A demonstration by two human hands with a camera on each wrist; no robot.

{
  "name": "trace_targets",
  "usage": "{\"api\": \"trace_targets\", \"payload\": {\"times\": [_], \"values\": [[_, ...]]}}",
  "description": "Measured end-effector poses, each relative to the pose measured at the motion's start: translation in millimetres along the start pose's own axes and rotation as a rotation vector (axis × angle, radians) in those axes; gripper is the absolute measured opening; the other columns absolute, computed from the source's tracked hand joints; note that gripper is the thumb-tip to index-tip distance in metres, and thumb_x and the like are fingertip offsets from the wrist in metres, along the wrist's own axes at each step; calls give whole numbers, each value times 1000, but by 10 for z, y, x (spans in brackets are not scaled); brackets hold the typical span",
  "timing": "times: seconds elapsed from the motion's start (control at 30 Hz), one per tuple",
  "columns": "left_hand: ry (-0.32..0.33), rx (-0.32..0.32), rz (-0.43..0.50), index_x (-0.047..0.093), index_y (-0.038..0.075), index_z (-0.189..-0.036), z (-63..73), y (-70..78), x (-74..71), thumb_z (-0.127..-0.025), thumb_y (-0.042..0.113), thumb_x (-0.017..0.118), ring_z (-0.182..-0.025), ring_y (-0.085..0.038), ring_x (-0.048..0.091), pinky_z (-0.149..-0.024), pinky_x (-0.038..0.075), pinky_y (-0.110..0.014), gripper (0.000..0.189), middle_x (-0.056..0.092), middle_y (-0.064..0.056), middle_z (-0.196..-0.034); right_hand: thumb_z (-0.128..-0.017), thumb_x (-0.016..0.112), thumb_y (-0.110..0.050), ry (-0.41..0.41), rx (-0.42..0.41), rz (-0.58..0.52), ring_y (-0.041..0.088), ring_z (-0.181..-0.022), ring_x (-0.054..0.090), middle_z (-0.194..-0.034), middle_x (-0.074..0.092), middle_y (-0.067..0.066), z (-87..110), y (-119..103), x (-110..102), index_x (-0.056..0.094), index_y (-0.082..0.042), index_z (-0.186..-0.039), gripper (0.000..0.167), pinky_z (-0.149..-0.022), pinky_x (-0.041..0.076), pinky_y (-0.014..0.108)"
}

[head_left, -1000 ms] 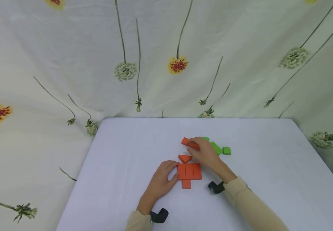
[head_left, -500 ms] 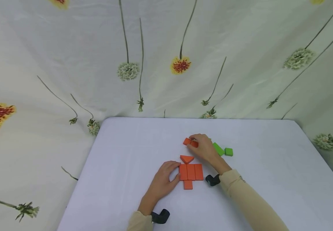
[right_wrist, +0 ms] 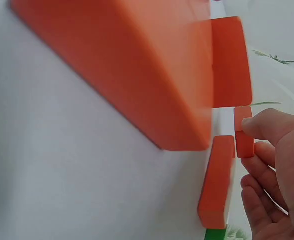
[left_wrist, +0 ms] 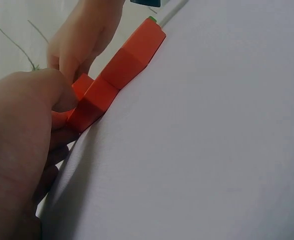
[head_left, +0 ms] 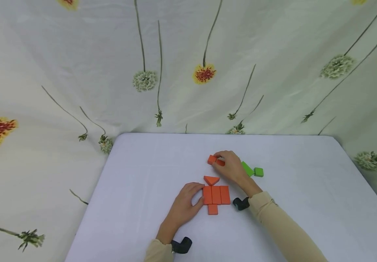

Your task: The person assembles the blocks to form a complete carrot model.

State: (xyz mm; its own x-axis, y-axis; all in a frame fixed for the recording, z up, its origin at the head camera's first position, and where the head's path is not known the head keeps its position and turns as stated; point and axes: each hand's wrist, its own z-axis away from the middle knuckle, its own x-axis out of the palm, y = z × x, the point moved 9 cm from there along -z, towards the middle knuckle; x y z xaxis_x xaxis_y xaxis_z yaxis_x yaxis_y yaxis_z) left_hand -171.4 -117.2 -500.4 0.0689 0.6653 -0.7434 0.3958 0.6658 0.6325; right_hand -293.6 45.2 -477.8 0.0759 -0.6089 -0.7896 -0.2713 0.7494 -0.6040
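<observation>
In the head view my left hand [head_left: 183, 205] rests at the left of three side-by-side orange rectangular blocks [head_left: 216, 195]. Its thumb and index finger grip the leftmost block [head_left: 207, 195] at its corners. A small orange block [head_left: 212, 209] lies against the row's near side, and an orange triangular block [head_left: 211, 181] sits at the far side, point toward the row. Farther back, my right hand [head_left: 231, 169] pinches a small orange block [right_wrist: 243, 117] between thumb and fingertips. Another orange block [right_wrist: 216, 185] lies close by, partly under that hand in the head view.
Right of my right hand lie a green wedge-like block [head_left: 247, 169] and a green cube [head_left: 258, 172]. Green also shows behind the orange block in the right wrist view. The white table [head_left: 136, 174] ends at a flower-printed cloth [head_left: 175, 43].
My right hand has shifted slightly away from me and toward the small orange block; a green block behind it is now hidden. The left hand stays at the row. The head view shifted a little.
</observation>
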Motion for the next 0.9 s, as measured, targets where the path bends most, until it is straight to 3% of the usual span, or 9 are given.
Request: {"api": "trace_targets", "payload": {"times": [0.3,0.57,0.9], "values": [[15,10,8,64,11,-137,6,-7,-18,-96,18,72,-130,-22,56,-108,53,-41,42,65,-5,-135,-92,76,-20,22,-41,-9,32,-121,61,-123,73,11,71,-109,-141,72,-6,-125,36,-100,56,48],[21,14,7,64,11,-137,0,-14,-11,-96,18,72,-129,-22,57,-108,53,-40,42,65,-4,-134,-90,77,-15,75,-140,-2,32,-117,63,-119,75,11,215,-237,-300,73,-4,-121,33,-98,57,48],[17,16,14,64,11,-137,-4,-17,3,-97,18,71,-130,-22,56,-108,52,-41,42,65,-4,-134,-89,78,-15,76,-160,-44,31,-116,64,-120,74,9,501,-288,-440,74,-7,-123,35,-94,59,50]]}}
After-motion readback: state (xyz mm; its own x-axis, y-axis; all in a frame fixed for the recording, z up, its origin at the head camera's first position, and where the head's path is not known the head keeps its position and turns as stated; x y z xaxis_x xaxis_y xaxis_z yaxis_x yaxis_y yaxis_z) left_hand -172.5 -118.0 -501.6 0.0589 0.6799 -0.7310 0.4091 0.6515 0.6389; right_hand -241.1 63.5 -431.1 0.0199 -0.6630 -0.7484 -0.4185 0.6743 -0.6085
